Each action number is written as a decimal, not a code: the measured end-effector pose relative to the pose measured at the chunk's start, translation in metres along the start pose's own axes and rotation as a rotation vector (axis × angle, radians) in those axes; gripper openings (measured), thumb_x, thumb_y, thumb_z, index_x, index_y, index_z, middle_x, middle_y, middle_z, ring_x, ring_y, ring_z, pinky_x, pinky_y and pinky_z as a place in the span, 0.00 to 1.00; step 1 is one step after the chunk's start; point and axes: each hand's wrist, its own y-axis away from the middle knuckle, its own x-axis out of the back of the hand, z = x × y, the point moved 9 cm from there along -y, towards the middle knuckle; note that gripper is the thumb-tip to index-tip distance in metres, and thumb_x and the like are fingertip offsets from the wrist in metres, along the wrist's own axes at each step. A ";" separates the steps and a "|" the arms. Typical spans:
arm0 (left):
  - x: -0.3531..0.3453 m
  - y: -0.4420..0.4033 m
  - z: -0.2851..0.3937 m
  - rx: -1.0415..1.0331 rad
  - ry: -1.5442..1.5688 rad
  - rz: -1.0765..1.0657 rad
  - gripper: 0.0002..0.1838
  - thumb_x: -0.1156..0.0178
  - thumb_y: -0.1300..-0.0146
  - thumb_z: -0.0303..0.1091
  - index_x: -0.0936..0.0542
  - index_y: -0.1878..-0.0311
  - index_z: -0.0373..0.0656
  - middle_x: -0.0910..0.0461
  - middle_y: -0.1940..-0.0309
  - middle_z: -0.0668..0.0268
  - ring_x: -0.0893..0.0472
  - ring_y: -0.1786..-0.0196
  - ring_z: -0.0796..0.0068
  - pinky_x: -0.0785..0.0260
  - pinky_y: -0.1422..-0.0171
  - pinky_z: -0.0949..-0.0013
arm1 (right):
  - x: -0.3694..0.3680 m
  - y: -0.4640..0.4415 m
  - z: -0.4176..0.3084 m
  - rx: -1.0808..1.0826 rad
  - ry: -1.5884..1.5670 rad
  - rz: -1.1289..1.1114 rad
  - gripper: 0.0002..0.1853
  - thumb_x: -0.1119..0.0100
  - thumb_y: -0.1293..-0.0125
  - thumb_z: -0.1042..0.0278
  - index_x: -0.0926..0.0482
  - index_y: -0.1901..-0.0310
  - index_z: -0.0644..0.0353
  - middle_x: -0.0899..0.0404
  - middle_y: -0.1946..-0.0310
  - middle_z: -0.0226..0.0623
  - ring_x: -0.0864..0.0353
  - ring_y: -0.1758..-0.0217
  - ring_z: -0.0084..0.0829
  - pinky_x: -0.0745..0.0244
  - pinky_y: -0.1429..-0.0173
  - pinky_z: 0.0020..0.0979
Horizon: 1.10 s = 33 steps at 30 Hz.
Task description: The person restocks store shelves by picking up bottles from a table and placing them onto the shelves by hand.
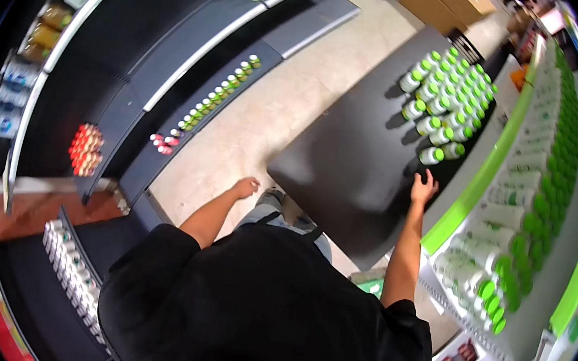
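My right hand (425,188) is over the near right part of the dark table (335,150), open, with thumb and fingers apart and nothing between them. Just beyond its fingertips stands a white bottle with a green cap (431,156), with a small gap between. Behind that bottle a cluster of similar bottles (447,102) fills the table's far right part. My left hand (246,187) hangs beside my body over the floor, left of the table, its fingers curled in and no object visible in them.
A green-edged shelf (467,208) on the right holds rows of white bottles with green caps (503,237). Dark shelving (193,55) on the left carries small bottles (216,97) and red-and-cream items (86,150). Cardboard boxes (441,5) stand beyond the table on pale floor (253,119).
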 end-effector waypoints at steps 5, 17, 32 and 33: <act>-0.050 0.071 -0.052 0.079 -0.106 -0.028 0.16 0.42 0.47 0.38 0.20 0.56 0.44 0.17 0.66 0.58 0.18 0.63 0.66 0.27 0.55 0.66 | -0.036 -0.053 -0.013 0.009 0.061 -0.009 0.35 0.35 0.51 0.43 0.31 0.38 0.30 0.60 0.32 0.66 0.59 0.27 0.54 0.55 0.30 0.53; -0.056 0.153 -0.076 0.203 0.162 0.089 0.17 0.43 0.49 0.35 0.20 0.54 0.47 0.18 0.68 0.60 0.21 0.71 0.70 0.27 0.62 0.66 | -0.056 -0.074 -0.006 -0.061 0.143 0.039 0.39 0.36 0.52 0.44 0.37 0.35 0.30 0.54 0.32 0.61 0.58 0.26 0.50 0.51 0.32 0.51; -0.067 0.165 -0.091 0.216 0.129 0.069 0.18 0.44 0.49 0.39 0.19 0.54 0.47 0.18 0.68 0.63 0.21 0.70 0.71 0.27 0.61 0.66 | -0.054 -0.037 -0.028 0.080 0.190 0.116 0.33 0.41 0.44 0.42 0.33 0.36 0.38 0.48 0.34 0.57 0.46 0.31 0.52 0.50 0.31 0.47; -0.068 0.164 -0.092 0.215 0.119 0.058 0.18 0.44 0.50 0.39 0.19 0.55 0.47 0.18 0.68 0.63 0.21 0.70 0.71 0.27 0.61 0.66 | -0.057 -0.022 -0.034 0.218 0.183 0.135 0.32 0.40 0.44 0.45 0.31 0.37 0.42 0.46 0.35 0.59 0.43 0.33 0.53 0.46 0.33 0.47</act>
